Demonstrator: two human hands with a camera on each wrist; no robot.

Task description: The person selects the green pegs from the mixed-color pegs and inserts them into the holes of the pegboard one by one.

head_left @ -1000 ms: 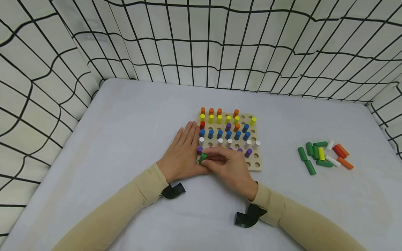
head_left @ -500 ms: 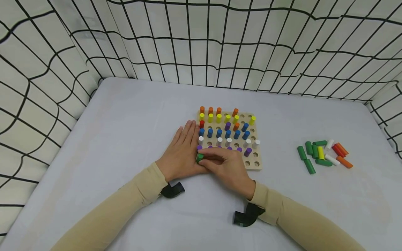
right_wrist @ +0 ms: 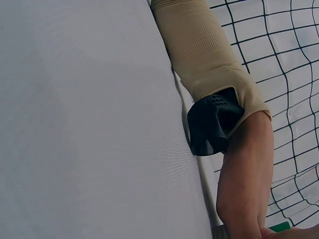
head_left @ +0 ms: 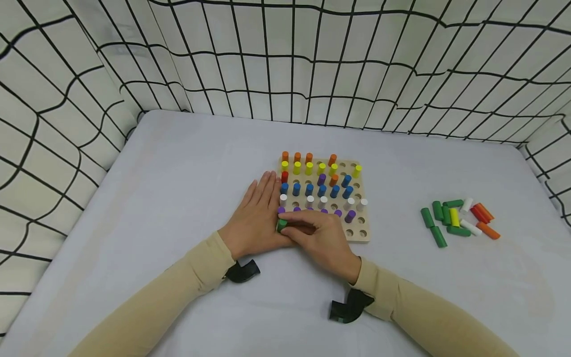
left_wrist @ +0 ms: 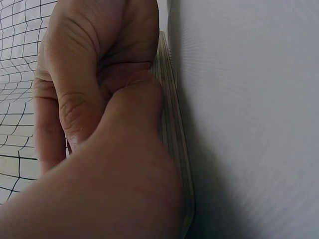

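Observation:
A wooden pegboard (head_left: 365, 225) lies on the table, with rows of orange, yellow, blue, white and purple pegs standing in it. Along its left edge rests my left hand (head_left: 253, 218), fingers straight and the thumb side by the near corner. With thumb and fingertips my right hand (head_left: 324, 240) pinches a green peg (head_left: 282, 225), upright at the board's near left corner. How deep it sits in its hole is hidden. In the left wrist view the board's layered edge (left_wrist: 175, 114) shows beside the hands. The right wrist view catches the green peg (right_wrist: 280, 227) at the bottom.
To the right lies a loose pile of pegs: several green pegs (head_left: 438, 237), a yellow peg (head_left: 454, 217), white pegs (head_left: 470, 227), a red peg (head_left: 479, 214) and orange pegs (head_left: 488, 231). Black wire mesh (head_left: 292, 64) rises behind the table and at its sides.
The green peg has gone from tilted to upright at the corner, with my right hand's fingertips shifting slightly left. My left hand stays against the board.

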